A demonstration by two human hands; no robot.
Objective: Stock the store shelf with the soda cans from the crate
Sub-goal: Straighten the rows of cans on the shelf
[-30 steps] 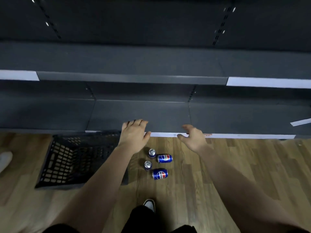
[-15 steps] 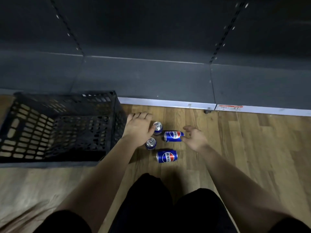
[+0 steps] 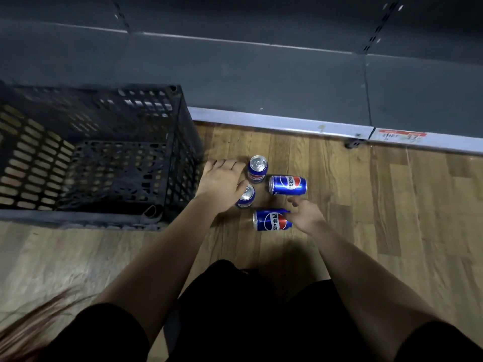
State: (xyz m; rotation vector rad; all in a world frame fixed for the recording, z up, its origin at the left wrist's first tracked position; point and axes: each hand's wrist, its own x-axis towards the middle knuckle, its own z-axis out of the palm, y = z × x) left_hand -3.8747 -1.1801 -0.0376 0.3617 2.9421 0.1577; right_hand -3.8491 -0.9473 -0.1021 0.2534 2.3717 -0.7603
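- Head view: four blue soda cans sit on the wooden floor (image 3: 392,205) just right of the black plastic crate (image 3: 172,152) and in front of the dark grey store shelf (image 3: 261,82).
- Two cans stand upright: the far upright can (image 3: 257,169) and the near upright can (image 3: 246,196), close together.
- Two lie on their sides: the far lying can (image 3: 287,185), just right of the upright pair, and the near lying can (image 3: 270,220), closest to the person.
- The left hand (image 3: 222,182) is over the upright pair with its fingers spread loosely; it covers part of the near upright can and touches the side of the far one. Whether it grips either, I cannot tell.
- The right hand (image 3: 304,214) is open, fingers curled slightly, its fingertips touching the right end of the near lying can; nothing is pinched.
- The crate's inside shows no cans.
- A white price strip (image 3: 282,124) runs along the shelf's front edge.
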